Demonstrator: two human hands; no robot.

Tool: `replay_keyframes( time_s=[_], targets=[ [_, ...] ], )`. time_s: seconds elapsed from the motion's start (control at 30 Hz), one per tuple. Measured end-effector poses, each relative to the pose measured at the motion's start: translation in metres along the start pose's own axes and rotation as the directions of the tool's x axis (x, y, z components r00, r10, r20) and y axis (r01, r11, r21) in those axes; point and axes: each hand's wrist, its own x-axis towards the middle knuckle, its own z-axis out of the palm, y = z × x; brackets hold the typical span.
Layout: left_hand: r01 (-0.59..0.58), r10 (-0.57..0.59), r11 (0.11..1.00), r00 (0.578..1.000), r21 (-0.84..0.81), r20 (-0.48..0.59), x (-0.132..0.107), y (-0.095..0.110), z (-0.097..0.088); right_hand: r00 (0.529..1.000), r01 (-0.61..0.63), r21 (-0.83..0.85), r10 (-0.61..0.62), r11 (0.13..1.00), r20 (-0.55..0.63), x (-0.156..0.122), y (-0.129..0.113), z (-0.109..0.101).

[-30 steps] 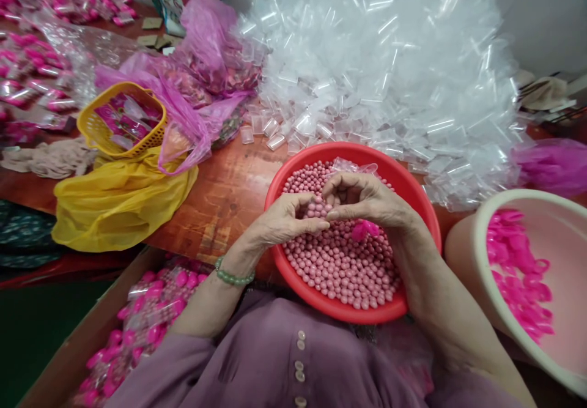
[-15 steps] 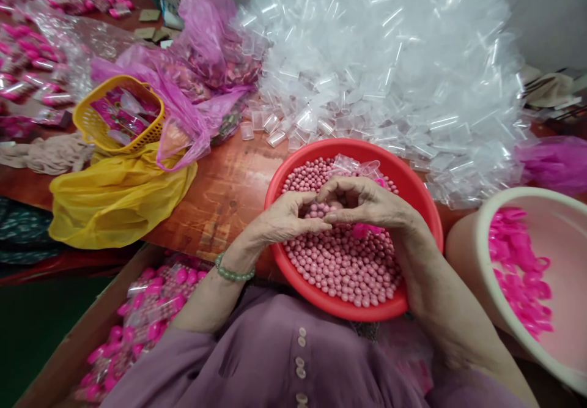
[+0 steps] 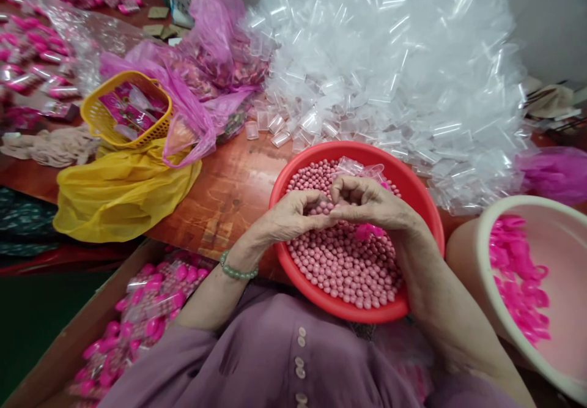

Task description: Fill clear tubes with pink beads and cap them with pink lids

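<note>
A red basin (image 3: 415,191) full of small pink balls (image 3: 348,267) sits in front of me. Both hands hover over the balls, fingertips meeting. My left hand (image 3: 288,218) is curled, thumb and fingers pinched together over the balls. My right hand (image 3: 371,203) is curled too, its fingers bent round something small that I cannot make out. A bright pink cap (image 3: 367,232) pokes out below the right palm. A few clear plastic tubes (image 3: 355,166) lie on the balls at the basin's far side.
A big heap of clear tubes (image 3: 389,65) fills the table behind. A cream basin (image 3: 486,224) with pink caps stands at right. A yellow basket (image 3: 94,114), yellow bag (image 3: 119,194) and pink bags lie left. A cardboard box (image 3: 92,316) of filled tubes sits lower left.
The hands have closed in slightly toward each other over the balls; the view shifted a little to the left. Nothing else moved.
</note>
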Motion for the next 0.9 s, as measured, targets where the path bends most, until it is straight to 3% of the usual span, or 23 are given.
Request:
replay_keyframes(
  time_s=[0.2,0.6,0.77,0.9],
  targets=[
    [-0.008,0.004,0.998,0.999,-0.070,-0.049,0.001,-0.001,0.000,0.999,-0.035,0.054,0.036,0.998,-0.012,0.000,0.001,0.000],
    [0.028,-0.028,0.956,1.000,-0.294,0.004,0.000,0.000,-0.003,0.999,-0.004,0.177,0.012,0.984,-0.047,0.001,0.002,0.007],
    [0.019,-0.027,0.946,0.999,-0.322,-0.020,0.001,-0.002,-0.004,0.983,0.057,0.186,-0.022,0.981,-0.183,0.004,0.007,0.010],
    [-0.008,0.006,0.969,1.000,-0.247,-0.010,-0.005,0.004,0.000,0.960,0.095,0.088,-0.068,0.992,-0.270,0.009,0.010,0.010]
  ],
)
